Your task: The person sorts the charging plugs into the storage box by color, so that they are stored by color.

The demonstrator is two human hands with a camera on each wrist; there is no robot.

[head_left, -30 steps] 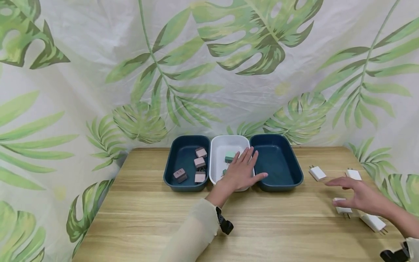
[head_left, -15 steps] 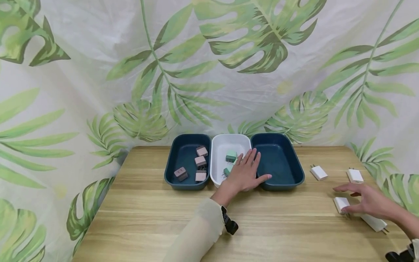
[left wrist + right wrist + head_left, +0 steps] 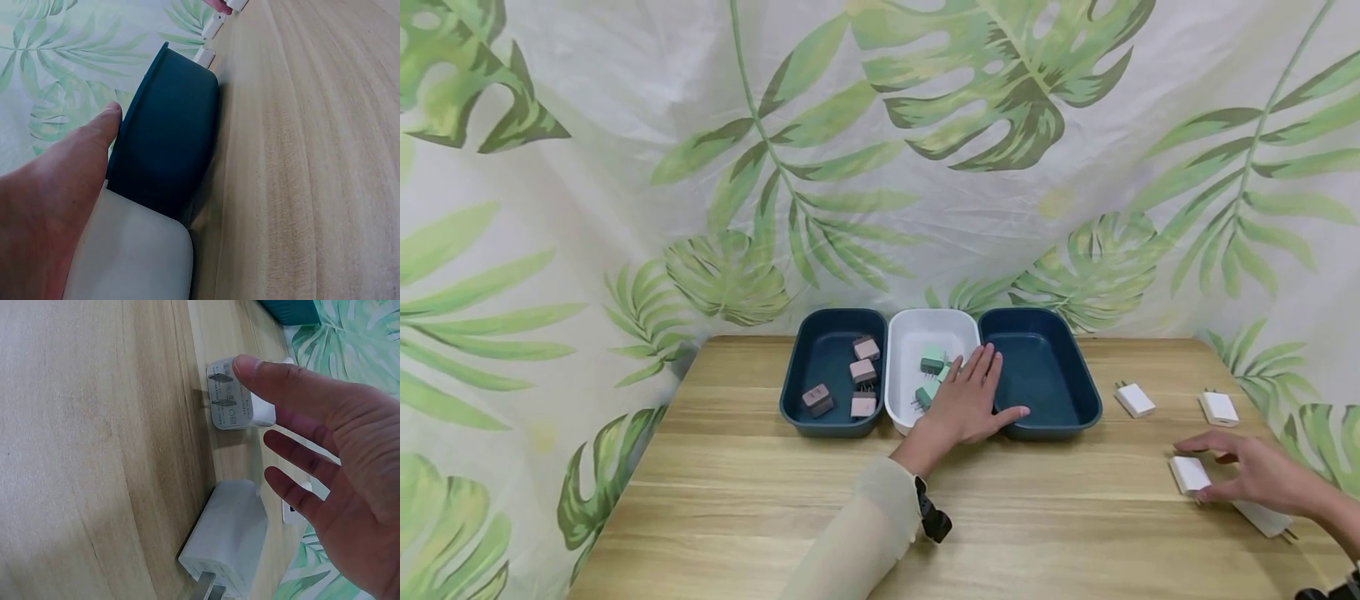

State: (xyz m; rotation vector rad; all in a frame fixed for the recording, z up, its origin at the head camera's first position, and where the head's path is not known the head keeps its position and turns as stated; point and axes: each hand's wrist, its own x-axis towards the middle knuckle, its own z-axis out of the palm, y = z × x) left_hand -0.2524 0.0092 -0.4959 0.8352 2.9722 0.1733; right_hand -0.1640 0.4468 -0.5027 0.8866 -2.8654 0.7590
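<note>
My right hand is at a small white charger plug on the right of the table, thumb and index finger bent round its two sides. In the right wrist view the thumb lies at the edge of the charger's printed, pronged face; the index fingertip is hidden behind it. My left hand lies spread over the front of the white tray, its thumb reaching across the rim of the right blue tray. Beneath its fingers, green charger plugs are partly covered.
Another blue tray at the left holds several pink charger plugs. Two white chargers lie farther back, one nearer the trays, the other further right. A longer white charger is partly under the right hand.
My right hand has drawn back from above the chargers, and its thumb and index finger have come down around the nearer small white one. My left hand keeps its place over the trays.
</note>
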